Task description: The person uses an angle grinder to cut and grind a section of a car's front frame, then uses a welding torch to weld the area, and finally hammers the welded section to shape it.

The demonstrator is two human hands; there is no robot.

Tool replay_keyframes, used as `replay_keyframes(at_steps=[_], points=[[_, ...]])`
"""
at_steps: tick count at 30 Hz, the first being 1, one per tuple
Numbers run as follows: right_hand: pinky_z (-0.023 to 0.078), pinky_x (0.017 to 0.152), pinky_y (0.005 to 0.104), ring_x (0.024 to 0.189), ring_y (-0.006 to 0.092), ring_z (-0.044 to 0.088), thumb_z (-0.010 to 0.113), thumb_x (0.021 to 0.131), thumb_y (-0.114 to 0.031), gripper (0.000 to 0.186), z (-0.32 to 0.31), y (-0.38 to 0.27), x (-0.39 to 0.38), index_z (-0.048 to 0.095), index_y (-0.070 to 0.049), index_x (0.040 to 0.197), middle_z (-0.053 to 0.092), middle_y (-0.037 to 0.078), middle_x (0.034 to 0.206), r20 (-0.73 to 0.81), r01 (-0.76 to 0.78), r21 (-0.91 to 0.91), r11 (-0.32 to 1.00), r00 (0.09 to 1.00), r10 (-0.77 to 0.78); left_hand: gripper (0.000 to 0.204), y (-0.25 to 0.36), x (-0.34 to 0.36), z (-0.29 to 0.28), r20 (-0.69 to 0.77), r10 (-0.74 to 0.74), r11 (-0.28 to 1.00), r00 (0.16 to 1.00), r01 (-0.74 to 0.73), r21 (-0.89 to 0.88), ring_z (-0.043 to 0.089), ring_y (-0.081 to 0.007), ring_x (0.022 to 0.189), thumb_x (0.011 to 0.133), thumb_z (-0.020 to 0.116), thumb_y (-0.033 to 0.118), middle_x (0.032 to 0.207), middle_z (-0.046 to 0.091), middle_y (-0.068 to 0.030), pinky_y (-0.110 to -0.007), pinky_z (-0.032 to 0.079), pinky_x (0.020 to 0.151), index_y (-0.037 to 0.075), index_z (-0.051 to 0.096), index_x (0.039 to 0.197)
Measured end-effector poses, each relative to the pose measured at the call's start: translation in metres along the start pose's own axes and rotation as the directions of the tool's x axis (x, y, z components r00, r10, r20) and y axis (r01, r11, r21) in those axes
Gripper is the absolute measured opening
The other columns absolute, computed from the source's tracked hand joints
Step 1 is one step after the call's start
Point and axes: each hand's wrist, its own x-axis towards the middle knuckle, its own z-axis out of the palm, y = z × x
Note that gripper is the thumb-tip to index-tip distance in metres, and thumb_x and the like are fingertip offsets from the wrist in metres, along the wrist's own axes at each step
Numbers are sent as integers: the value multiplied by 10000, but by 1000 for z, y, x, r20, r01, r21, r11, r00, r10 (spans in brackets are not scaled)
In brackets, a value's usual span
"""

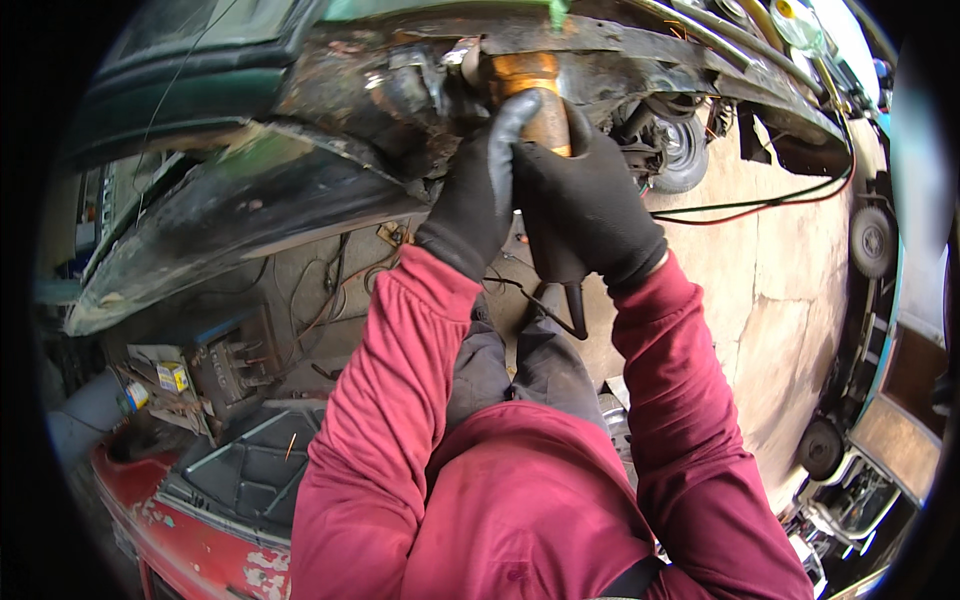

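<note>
Both my hands wear black gloves and are wrapped round an angle grinder (pixel 545 122) with a worn orange and brown body. My left hand (pixel 480 185) grips its left side, the thumb lying along the body. My right hand (pixel 580 195) closes round it from the right and below, and a black cord (pixel 575 310) hangs down beneath that hand. The grinder's head is up against the rusty lower body (pixel 610 45) of a vehicle; its disc is hidden. A few orange sparks show to the upper right.
At left a dark green door (pixel 180 110) stands by a loose dark panel (pixel 250 200). A red and a green hose (pixel 750 208) cross at right near a wheel (pixel 680 155). Cables lie on the floor by a metal box (pixel 235 355). A red car part (pixel 190 540) sits lower left.
</note>
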Motion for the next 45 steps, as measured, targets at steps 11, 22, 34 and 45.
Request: replay_keyframes(at_steps=[11,22,34,45], points=[[587,838,376,924,231,719,725,983,-181,361,-19,10,-10,651,-13,1294,720,173,1102,-93,145,-327,934,978,-184,478,-11,12,23,39,-1,1000,999,2,-12,682,-197,1224,1092,664,342,1323,706,-88,-371,524,1115,38,605,1456],[597,977,505,1148,479,683,697,967,-326,415,-26,17,-14,648,-167,1348,535,300,1410,196,342,-635,693,939,-284,548,-2,-7,25,-78,-185,964,980,165,-208,666,-243,1298,1137,574,388,1431,669,-150,-419,527,1143,-9,548,1515],[626,864,549,1089,526,722,654,1007,-320,565,-55,1,0,491,-17,1456,543,374,1398,219,-79,-322,943,963,156,538,1,1,58,-200,-226,958,953,181,-221,705,-243,1223,1154,534,416,1388,703,-158,-410,574,1088,-8,597,1478],[628,730,562,882,462,776,568,1059,-299,553,-71,-14,0,518,-37,1543,637,404,1329,341,85,-368,926,939,50,493,8,-5,70,-382,-197,976,903,143,-166,727,-230,1179,1168,516,378,1348,720,-154,-400,610,1028,-8,613,1458]])
